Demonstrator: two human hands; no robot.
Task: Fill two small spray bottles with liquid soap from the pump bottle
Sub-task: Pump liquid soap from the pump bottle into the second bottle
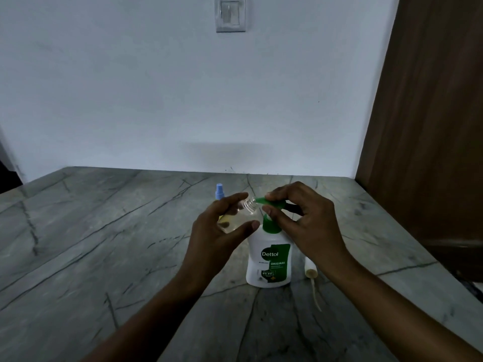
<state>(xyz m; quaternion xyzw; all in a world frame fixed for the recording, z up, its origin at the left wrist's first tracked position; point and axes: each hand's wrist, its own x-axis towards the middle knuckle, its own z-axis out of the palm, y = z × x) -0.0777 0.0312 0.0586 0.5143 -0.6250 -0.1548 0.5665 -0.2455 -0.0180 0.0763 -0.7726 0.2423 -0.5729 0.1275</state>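
Both forearms enter from the bottom edge and converge over the grey veined countertop (91, 231). The left hand (222, 226) grips 1 clear spray bottle (241, 218). This bottle is uncapped and tilted, with its threaded neck at the spout tip of the green pump head (271, 203). Pale liquid sits in its lower part. The right hand (303, 223) pinches the pump head, index finger on top and thumb beneath. The pump bottle (269, 259), white with a green label, stands upright on the countertop directly below both hands. 1 detached spray cap (311, 270) with its dip tube lies flat just right of the pump bottle. A 2nd spray bottle (219, 192), blue cap fitted, stands upright behind the left hand. A wall switch (230, 14) is mounted above, and a wooden panel (431, 126) stands at right.
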